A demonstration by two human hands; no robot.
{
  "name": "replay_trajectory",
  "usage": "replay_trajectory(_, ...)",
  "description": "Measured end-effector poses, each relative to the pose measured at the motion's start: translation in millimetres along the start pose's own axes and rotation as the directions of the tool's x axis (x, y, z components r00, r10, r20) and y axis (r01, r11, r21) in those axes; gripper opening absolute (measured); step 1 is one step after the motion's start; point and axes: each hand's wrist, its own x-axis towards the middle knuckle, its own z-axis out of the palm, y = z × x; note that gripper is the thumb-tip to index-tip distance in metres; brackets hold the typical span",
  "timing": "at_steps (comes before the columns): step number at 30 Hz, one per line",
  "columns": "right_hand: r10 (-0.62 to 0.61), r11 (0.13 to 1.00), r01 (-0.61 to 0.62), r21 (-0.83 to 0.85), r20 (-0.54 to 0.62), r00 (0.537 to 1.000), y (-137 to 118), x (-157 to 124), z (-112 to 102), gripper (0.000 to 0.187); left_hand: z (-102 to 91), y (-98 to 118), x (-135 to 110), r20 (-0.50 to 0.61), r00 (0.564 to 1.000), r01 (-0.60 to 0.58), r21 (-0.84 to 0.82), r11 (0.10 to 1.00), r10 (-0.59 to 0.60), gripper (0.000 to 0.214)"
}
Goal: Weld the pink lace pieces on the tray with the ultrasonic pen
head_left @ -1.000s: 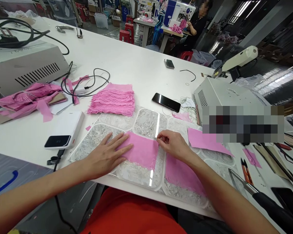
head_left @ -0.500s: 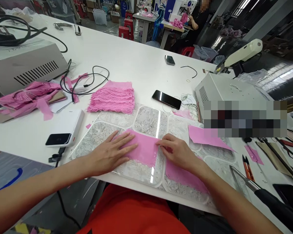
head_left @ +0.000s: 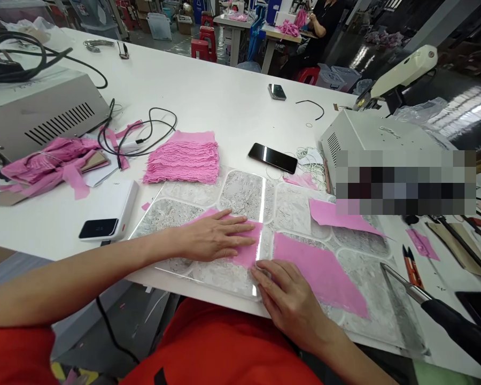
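The left hand (head_left: 216, 238) is lying palm down on a pink lace piece (head_left: 249, 241), its fingers (head_left: 240, 227) stretched out flat and slightly fanned, covering most of the cloth so that only the right-hand strip and the near right corner are showing past the fingertips. The piece is resting on a clear plate (head_left: 244, 195) with rounded, mottled grey panels, which is sitting at the near edge of the white table (head_left: 208, 101). The right hand (head_left: 288, 297) is also lying palm down, lower on the plate, with its fingers (head_left: 264, 272) held loosely together and pointing at the near right corner of that piece; the tips are sitting right at the cloth's edge, though whether they are touching it or catching it cannot be told. A second pink piece (head_left: 320, 272) is lying flat just to the right of the right hand, and a third pink piece (head_left: 336, 216) is lying farther back on the plate. Behind the plate a stack of pink pieces (head_left: 184, 158) is sitting near a black phone (head_left: 272, 158), and a white power bank (head_left: 108, 214) is lying to the left of the left forearm. Pink scraps (head_left: 44, 166) are piling up beside a grey machine box (head_left: 36, 112), a white machine box (head_left: 377, 139) is standing to the right, and orange snips (head_left: 411, 267) are lying near a black-handled tool (head_left: 444, 315).
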Motion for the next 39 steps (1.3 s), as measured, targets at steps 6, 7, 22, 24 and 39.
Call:
replay_trajectory(6, 0.008, 1.000, -0.008, 0.002, -0.060, 0.998, -3, -1, 7, 0.030, 4.8, -7, -1, 0.030, 0.996, -0.084, 0.102, 0.991, 0.081, 0.046)
replay_trajectory(7, 0.003, 1.000, -0.003, 0.006, -0.060, 0.998, -3, -1, 8, 0.030, 5.7, -8, -2, 0.031, 0.995, -0.102, 0.121, 0.987, 0.099, 0.047)
replay_trajectory(22, 0.355, 0.892, -0.435, -0.128, -0.399, 0.845, 36, -95, -54, 0.034, 7.3, 10, 47, 0.016, 0.939, -0.338, 0.242, 0.910, 0.345, 0.047)
replay_trajectory(24, 0.376, 0.863, -0.477, -0.164, -0.422, 0.825, 37, -111, -58, 0.034, 10.8, 12, 61, 0.029, 0.919, -0.387, 0.247, 0.888, 0.393, 0.047)
replay_trajectory(39, 0.463, 0.819, -0.568, -0.080, -0.493, 0.737, 45, -138, -55, 0.028, 10.7, 16, 68, 0.020, 0.883, -0.440, 0.385, 0.811, 0.470, 0.059)
